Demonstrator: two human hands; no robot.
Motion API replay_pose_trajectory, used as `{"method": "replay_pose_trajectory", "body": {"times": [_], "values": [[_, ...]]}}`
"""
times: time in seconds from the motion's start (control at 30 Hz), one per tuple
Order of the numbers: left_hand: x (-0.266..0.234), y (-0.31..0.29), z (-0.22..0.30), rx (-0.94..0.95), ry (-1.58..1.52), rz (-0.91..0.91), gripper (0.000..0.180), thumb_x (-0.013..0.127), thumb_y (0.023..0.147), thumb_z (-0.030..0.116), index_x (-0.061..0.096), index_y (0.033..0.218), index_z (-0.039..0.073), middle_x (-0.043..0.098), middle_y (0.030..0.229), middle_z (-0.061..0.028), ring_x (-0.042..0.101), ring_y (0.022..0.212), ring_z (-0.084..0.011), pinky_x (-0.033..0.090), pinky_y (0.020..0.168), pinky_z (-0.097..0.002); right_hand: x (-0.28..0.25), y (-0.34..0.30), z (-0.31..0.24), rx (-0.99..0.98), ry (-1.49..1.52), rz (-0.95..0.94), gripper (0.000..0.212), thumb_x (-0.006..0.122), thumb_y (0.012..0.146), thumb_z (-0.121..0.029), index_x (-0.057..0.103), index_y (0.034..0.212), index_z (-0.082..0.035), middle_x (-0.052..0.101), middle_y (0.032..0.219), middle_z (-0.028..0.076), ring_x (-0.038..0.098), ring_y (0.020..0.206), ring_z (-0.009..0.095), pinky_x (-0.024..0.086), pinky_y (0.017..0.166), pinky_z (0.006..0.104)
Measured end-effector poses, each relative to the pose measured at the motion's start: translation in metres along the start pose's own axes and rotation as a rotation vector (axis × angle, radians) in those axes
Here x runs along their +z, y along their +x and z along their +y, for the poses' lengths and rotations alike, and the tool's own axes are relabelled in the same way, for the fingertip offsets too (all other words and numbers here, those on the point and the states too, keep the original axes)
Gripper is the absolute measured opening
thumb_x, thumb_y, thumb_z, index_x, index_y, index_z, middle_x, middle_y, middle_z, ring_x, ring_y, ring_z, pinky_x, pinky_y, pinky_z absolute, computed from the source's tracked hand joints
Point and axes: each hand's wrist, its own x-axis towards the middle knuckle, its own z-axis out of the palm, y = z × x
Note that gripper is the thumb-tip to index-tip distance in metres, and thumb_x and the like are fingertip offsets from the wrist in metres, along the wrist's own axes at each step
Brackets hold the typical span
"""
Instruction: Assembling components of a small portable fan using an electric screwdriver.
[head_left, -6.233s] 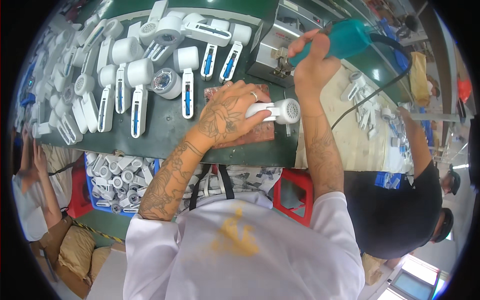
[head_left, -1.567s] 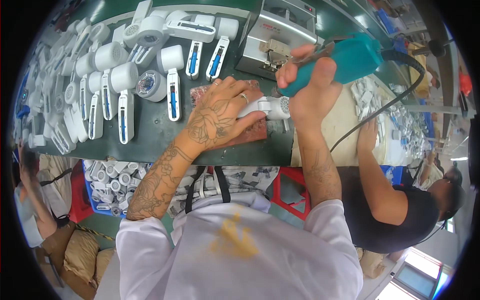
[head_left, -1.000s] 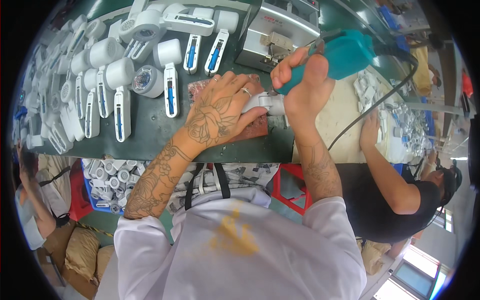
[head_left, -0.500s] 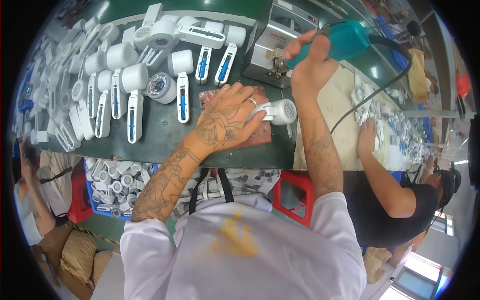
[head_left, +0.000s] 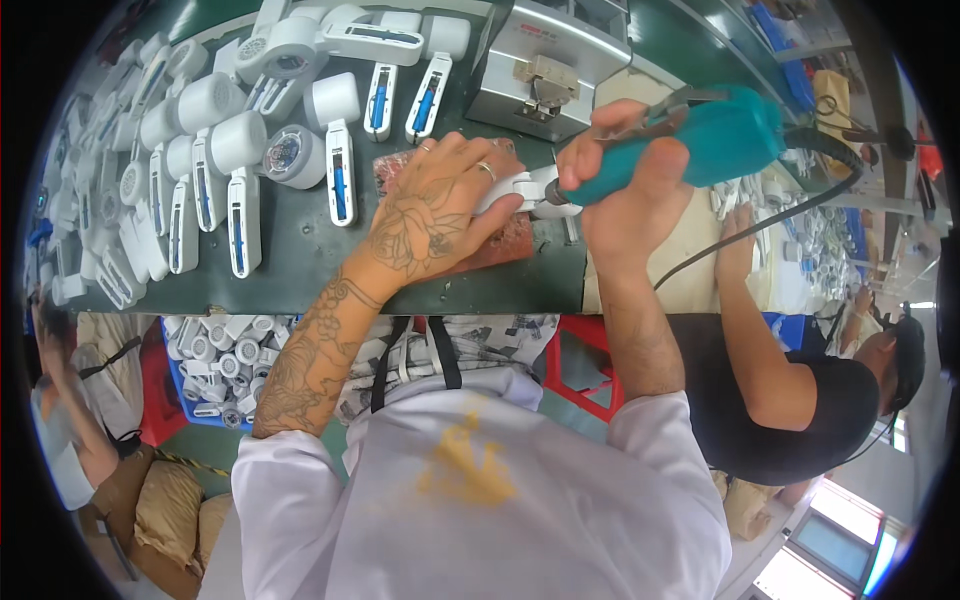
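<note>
My left hand (head_left: 432, 208) presses a white handheld fan (head_left: 526, 188) down on a worn reddish pad (head_left: 512, 243) at the middle of the bench. Its fingers cover most of the fan's handle. A teal electric screwdriver (head_left: 715, 145) is gripped in my right hand (head_left: 636, 205), lying nearly level with its nose pointing left. The nose is at the fan's neck, in front of the round head, which it largely hides; whether the bit touches a screw cannot be seen.
Many white fans (head_left: 340, 180) with open handles and blue cells inside crowd the bench at left. A grey metal machine (head_left: 535, 75) stands behind the pad. The screwdriver's black cable (head_left: 760, 232) loops rightward. Below is a blue crate (head_left: 180, 375) of parts; a co-worker (head_left: 780, 400) sits at right.
My right hand has brought the screwdriver down and left, from above the bench to the fan's neck. My left hand still holds the fan. The whole view has shifted slightly.
</note>
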Motion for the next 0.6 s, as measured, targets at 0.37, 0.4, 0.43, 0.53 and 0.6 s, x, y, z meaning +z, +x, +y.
{"method": "replay_pose_trajectory", "body": {"times": [0.37, 0.4, 0.43, 0.53, 0.6], "values": [[0.001, 0.001, 0.004, 0.000, 0.013, -0.024, 0.033, 0.064, 0.093, 0.024, 0.064, 0.123, 0.009, 0.061, 0.126, -0.0084, 0.056, 0.106, -0.0328, 0.044, 0.095, -0.0439, -0.007, -0.013, 0.014, 0.083, -0.055, -0.006, 0.071, 0.057, 0.090, -0.073, 0.051, 0.091, -0.002, 0.052, 0.066, 0.010, 0.050, 0.056, 0.021, 0.045, 0.057, 0.0361], [0.002, 0.002, 0.004, 0.003, 0.007, -0.031, 0.033, 0.063, 0.093, 0.024, 0.064, 0.123, 0.009, 0.061, 0.127, -0.0082, 0.056, 0.107, -0.0328, 0.044, 0.096, -0.0438, -0.006, -0.012, 0.014, 0.092, -0.044, -0.002, 0.070, 0.057, 0.090, -0.072, 0.050, 0.090, -0.002, 0.052, 0.066, 0.010, 0.049, 0.056, 0.021, 0.045, 0.057, 0.0361], [0.003, 0.002, 0.005, 0.003, 0.004, -0.039, 0.033, 0.063, 0.093, 0.024, 0.064, 0.123, 0.009, 0.061, 0.127, -0.0082, 0.056, 0.108, -0.0329, 0.044, 0.096, -0.0439, -0.006, -0.013, 0.014, 0.101, -0.033, 0.003, 0.069, 0.057, 0.090, -0.072, 0.050, 0.090, -0.003, 0.052, 0.066, 0.010, 0.049, 0.055, 0.021, 0.045, 0.057, 0.0362], [0.005, 0.006, 0.006, 0.022, 0.009, -0.016, 0.031, 0.064, 0.093, 0.024, 0.065, 0.119, 0.008, 0.061, 0.125, -0.0075, 0.056, 0.108, -0.0317, 0.044, 0.095, -0.0437, -0.009, -0.013, 0.015, 0.084, -0.040, 0.014, 0.064, 0.058, 0.094, -0.066, 0.050, 0.091, -0.003, 0.052, 0.066, 0.011, 0.052, 0.057, 0.021, 0.046, 0.057, 0.0365], [0.003, 0.004, 0.003, 0.033, 0.036, 0.055, 0.029, 0.066, 0.092, 0.027, 0.067, 0.111, 0.006, 0.061, 0.121, -0.0063, 0.057, 0.104, -0.0287, 0.046, 0.090, -0.0426, -0.005, -0.013, 0.015, 0.058, -0.050, 0.017, 0.062, 0.059, 0.094, -0.064, 0.051, 0.093, -0.002, 0.053, 0.066, 0.011, 0.053, 0.057, 0.022, 0.046, 0.058, 0.0366]]}}
